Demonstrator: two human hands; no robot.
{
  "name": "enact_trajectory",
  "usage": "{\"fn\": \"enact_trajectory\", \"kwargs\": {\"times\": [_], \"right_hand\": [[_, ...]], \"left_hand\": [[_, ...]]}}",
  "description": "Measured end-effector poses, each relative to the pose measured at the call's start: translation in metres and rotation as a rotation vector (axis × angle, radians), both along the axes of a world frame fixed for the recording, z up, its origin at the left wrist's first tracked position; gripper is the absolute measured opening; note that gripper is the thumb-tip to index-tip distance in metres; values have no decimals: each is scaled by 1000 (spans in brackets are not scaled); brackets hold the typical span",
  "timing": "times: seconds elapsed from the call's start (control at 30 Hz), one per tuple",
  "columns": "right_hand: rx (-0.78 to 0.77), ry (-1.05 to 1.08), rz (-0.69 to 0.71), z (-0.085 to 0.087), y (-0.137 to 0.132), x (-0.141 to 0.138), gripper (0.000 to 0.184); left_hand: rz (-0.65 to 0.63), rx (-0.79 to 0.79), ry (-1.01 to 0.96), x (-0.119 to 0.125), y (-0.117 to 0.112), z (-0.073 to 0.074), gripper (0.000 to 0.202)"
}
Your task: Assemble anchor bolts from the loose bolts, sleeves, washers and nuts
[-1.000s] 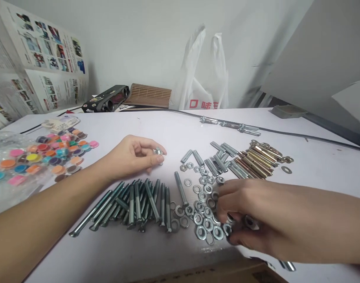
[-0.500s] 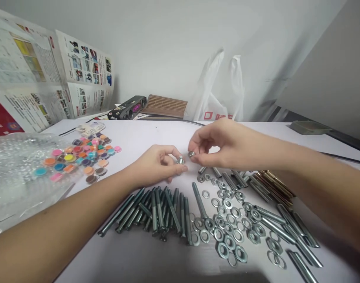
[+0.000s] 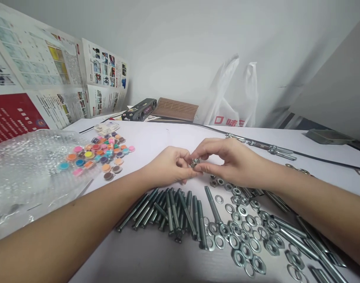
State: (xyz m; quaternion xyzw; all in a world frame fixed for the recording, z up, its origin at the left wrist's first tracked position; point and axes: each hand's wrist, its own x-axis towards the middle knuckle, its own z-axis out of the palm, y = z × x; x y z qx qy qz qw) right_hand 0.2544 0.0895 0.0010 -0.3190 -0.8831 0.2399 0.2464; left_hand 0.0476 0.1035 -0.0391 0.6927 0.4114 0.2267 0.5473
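My left hand (image 3: 171,167) is closed around a bolt, and only its tip shows between the fingers. At that tip sits a hex nut (image 3: 195,161), pinched by the thumb and fingers of my right hand (image 3: 231,159). The fingertips of both hands meet there, a little above the table. Most of the bolt's shank is hidden in my left palm. Below my hands lies a pile of loose bolts (image 3: 171,212). To its right, nuts and flat washers (image 3: 241,228) are scattered, with metal sleeves (image 3: 298,239) beside them, partly behind my right forearm.
Colourful small paint pots (image 3: 100,153) and bubble wrap (image 3: 35,165) lie at the left. A newspaper (image 3: 59,74) stands behind them. Farther back are a black box (image 3: 140,109), a bamboo mat (image 3: 175,109) and a white plastic bag (image 3: 224,102). Assembled bolts (image 3: 281,151) lie by a black cable.
My right hand has brought the nut left and down onto the bolt's tip. Both hands now touch. The view has shifted, so things appear farther right.
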Motion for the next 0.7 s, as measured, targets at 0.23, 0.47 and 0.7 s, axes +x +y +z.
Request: {"fn": "enact_trajectory", "kwargs": {"times": [0.23,0.47,0.7], "right_hand": [[87,5,-23,-16,-1,6,45],[84,94,-156,-12,-9,5,18],[-45,191,-28,-12,-11,8,44]], "left_hand": [[-11,-5,-5,0,2,-1,40],[38,-55,29,1,-1,2,44],[36,-56,52,3,-1,5,36]]}}
